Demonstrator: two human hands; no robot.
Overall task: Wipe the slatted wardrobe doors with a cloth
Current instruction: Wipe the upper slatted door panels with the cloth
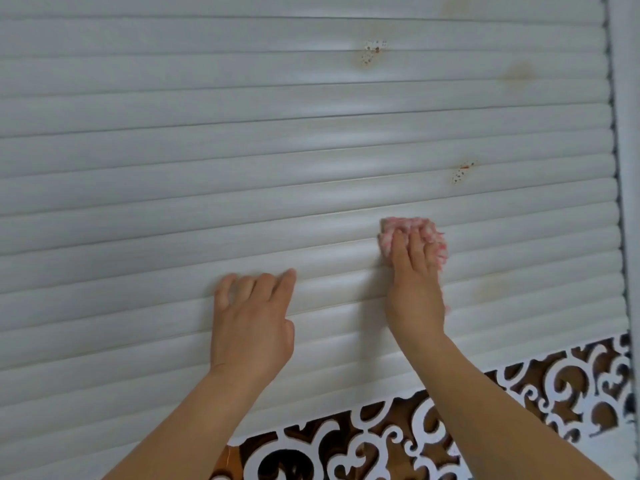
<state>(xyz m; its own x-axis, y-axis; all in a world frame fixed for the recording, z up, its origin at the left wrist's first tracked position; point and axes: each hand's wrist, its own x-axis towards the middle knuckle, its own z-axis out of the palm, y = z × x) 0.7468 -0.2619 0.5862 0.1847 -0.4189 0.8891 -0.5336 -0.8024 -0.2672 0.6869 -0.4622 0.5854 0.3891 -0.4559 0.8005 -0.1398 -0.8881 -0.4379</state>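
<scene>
A white slatted wardrobe door (pixel 207 150) fills the view, its slats running sideways. My right hand (pixel 414 282) presses a pink fluffy cloth (pixel 391 233) flat against a slat right of centre, fingers straight over the cloth. My left hand (pixel 252 320) rests on the slats lower and to the left, fingers relaxed and slightly bent, holding nothing. Most of the cloth is hidden under my right fingers.
Rusty speckled spots mark the slats at the upper middle (pixel 372 51) and at the right (pixel 462 171). Faint brownish stains (pixel 519 74) lie near the right side. A white scrollwork panel (pixel 450 424) runs below the slats. The door's frame edge (pixel 623 168) stands at the right.
</scene>
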